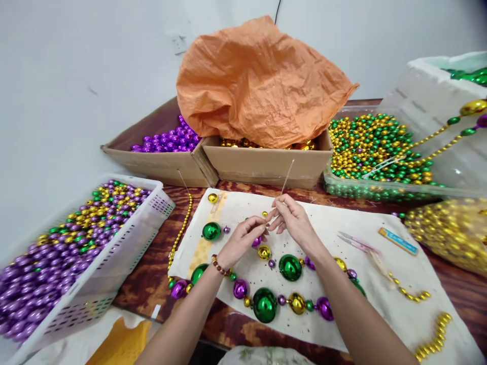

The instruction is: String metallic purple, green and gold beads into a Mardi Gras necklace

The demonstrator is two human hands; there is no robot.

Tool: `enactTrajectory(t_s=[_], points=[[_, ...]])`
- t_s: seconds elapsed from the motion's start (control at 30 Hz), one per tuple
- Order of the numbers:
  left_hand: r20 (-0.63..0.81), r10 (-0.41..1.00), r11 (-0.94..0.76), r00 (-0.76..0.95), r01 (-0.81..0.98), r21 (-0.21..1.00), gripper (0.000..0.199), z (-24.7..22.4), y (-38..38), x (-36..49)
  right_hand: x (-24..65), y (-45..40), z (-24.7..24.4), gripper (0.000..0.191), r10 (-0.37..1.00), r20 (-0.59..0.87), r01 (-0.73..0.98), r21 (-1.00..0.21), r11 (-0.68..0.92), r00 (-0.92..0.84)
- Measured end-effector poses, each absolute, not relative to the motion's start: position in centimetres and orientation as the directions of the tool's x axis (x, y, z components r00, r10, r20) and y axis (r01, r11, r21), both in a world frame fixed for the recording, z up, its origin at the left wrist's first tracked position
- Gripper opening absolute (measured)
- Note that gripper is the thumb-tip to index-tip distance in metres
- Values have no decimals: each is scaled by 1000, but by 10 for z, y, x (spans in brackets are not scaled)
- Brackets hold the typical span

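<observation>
My right hand (291, 217) pinches a thin white string (288, 175), whose end stands up above the fingers. Close beside it, fingertips almost meeting, my left hand (249, 234) is closed in a pinch; what it holds is too small to make out. Just below the fingers lie a purple bead (256, 242) and a gold bead (264, 252). A strand of beads in green, gold and purple curves across the white cloth (323, 223), with a large green bead (265, 305) nearest me. Part of the strand is hidden by my forearms.
Scissors (357, 242) and a blue-and-yellow strip (397, 241) lie at right, near short gold bead strands (436, 337). Around the cloth stand a white basket (125, 248), cardboard boxes (262, 162) under an orange bag (262, 86), and a clear bin (380, 185) of beads.
</observation>
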State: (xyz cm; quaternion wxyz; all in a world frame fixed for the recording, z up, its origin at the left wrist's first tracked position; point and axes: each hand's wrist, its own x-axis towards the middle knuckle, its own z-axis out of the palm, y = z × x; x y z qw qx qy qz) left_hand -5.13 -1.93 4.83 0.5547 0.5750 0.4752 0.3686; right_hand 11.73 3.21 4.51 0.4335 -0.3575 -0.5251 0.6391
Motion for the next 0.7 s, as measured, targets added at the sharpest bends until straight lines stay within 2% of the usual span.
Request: enactTrajectory(t_s=[0.23, 0.43, 0.5, 0.7], points=[[-70, 976, 19, 206, 240, 971, 25, 36, -30, -57, 120, 27, 67, 19, 909, 16, -316, -940, -128, -417], [59, 990, -113, 128, 467, 877, 23, 33, -44, -55, 132, 24, 107, 18, 940, 123, -353, -936, 3, -318], [79, 993, -111, 85, 500, 859, 23, 32, -49, -53, 132, 23, 113, 19, 943, 149, -334, -942, 43, -299], [-46, 999, 33, 19, 439, 898, 22, 19, -61, -50, 131, 18, 107, 14, 914, 124, -257, -966, 22, -386]])
